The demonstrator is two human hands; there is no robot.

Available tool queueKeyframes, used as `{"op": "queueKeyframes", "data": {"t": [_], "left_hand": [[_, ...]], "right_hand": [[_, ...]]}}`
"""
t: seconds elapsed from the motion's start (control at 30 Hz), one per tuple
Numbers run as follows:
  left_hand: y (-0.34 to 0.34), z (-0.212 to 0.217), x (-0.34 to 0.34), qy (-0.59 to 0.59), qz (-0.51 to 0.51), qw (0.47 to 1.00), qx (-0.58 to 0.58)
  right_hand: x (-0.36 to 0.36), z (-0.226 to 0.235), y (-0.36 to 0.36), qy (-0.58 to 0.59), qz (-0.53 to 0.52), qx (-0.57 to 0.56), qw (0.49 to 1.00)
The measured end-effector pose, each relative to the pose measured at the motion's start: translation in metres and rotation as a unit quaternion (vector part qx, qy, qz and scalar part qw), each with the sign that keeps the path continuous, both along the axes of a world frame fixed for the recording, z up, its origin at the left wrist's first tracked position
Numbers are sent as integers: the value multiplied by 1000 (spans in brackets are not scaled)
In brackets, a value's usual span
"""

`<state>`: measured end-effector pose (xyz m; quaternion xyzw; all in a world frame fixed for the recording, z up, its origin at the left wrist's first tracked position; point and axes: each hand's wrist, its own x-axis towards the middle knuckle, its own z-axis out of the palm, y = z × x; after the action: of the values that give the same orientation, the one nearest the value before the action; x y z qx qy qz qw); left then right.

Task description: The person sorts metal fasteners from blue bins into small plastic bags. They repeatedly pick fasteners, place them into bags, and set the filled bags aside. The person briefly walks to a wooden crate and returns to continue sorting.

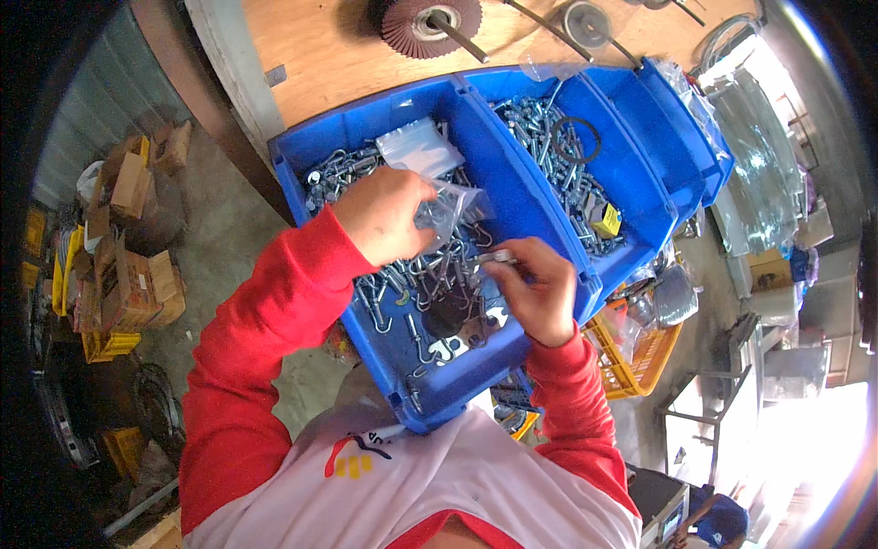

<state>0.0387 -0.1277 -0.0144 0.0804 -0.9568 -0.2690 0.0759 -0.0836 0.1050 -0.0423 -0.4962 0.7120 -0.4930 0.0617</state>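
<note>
Grained plywood (320,46) lies beyond a smooth, blue plastic bin (466,384) of shiny, J-shaped hooks (439,274). Above them, the left hand (386,216) grips a clear, crinkled bag (450,207); nearby, the right hand (540,288) pinches a small metal piece (497,257).

Bright red sleeves (251,325) run right down to bare hands (386,218), joined to a white shirt (457,467) with red neckline trim (421,526) and a red, black and yellow print (354,468)!
</note>
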Motion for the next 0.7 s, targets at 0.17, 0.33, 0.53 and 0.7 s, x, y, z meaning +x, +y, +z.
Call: {"op": "queueKeyframes", "data": {"t": [0.17,0.33,0.53,0.7], "left_hand": [[18,-14,-1,81,9,997,9],[31,-19,-4,106,22,994,16],[47,-12,-10,99,40,993,43],[59,-25,-3,60,39,997,42]], "right_hand": [[-5,-7,11,63,4,-11,998],[-8,-12,29,75,37,17,996],[-14,-4,45,27,28,20,999],[-15,5,49,-173,-37,-39,983]]}}
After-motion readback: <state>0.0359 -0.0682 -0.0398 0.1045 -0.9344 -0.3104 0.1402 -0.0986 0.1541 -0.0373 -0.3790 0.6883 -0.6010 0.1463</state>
